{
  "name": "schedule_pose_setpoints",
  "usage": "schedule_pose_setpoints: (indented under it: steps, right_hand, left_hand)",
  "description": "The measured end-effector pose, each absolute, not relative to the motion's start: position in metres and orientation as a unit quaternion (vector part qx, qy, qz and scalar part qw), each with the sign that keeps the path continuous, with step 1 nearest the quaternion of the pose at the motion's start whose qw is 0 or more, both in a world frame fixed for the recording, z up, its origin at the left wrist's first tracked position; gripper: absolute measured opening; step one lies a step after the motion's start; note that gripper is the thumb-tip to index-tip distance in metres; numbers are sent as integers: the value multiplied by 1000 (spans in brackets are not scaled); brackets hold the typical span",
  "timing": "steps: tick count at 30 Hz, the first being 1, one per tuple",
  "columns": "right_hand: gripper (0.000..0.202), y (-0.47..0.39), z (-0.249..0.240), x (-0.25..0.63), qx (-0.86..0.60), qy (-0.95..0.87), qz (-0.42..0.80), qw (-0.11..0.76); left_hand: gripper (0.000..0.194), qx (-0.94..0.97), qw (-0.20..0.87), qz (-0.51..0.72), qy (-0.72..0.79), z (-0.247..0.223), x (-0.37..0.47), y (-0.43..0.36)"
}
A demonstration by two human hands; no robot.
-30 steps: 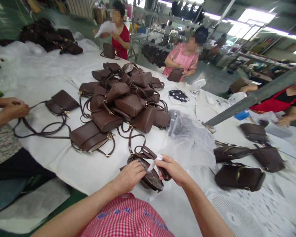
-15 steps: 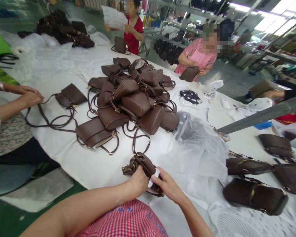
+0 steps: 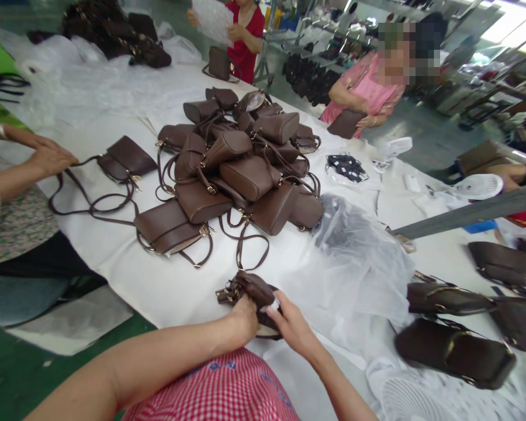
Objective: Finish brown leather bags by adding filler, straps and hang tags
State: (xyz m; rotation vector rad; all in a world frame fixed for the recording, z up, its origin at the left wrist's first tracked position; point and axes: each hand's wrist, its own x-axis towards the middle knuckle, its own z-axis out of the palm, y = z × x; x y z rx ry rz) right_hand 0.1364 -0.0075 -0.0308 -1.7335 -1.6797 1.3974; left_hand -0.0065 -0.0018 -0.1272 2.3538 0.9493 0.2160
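A small dark brown bag (image 3: 256,287) is between my hands at the near edge of the white table (image 3: 193,292). My left hand (image 3: 244,318) grips it from the left, with the fingertips partly hidden in its folds. On the right side, my right hand (image 3: 289,318) pinches the bag's edge, where a bit of white material (image 3: 273,305) shows. A metal-trimmed tag (image 3: 225,295) hangs at the bag's left end, and its strap (image 3: 253,251) loops away over the table. Beyond lies a heap of brown bags (image 3: 236,164).
Clear plastic (image 3: 359,263) lies right of the heap. Dark bags (image 3: 456,351) and a white fan (image 3: 407,392) are at the right, near a metal bar (image 3: 464,213). Another person's hands (image 3: 48,155) hold a strap at the left. Two people stand across the table.
The view has shifted slightly. The bag in my hands has tilted and folded differently, and less of the white material shows. My left hand has moved deeper against the bag.
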Motion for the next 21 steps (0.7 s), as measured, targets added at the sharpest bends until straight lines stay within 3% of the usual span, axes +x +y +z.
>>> schedule_pose_setpoints:
  steps: [2,7,10,16,21]
  right_hand:
    - [19,0,-37,142,-656,-558,471,191]
    - [19,4,-38,147,-655,-557,471,199]
    - [20,-1,-32,146,-644,-564,480,193]
    - [16,-12,-13,148,-642,-567,475,203]
    - [12,-20,-8,147,-659,-558,479,158]
  left_hand:
    - [10,895,276,58,345,-123,-14,-4]
    - [27,950,176,14,256,-107,-30,-5]
    - [27,965,147,-7,219,-87,-33,-1]
    - [17,968,144,82,189,-44,-40,14]
    - [16,962,141,107,210,-47,-42,14]
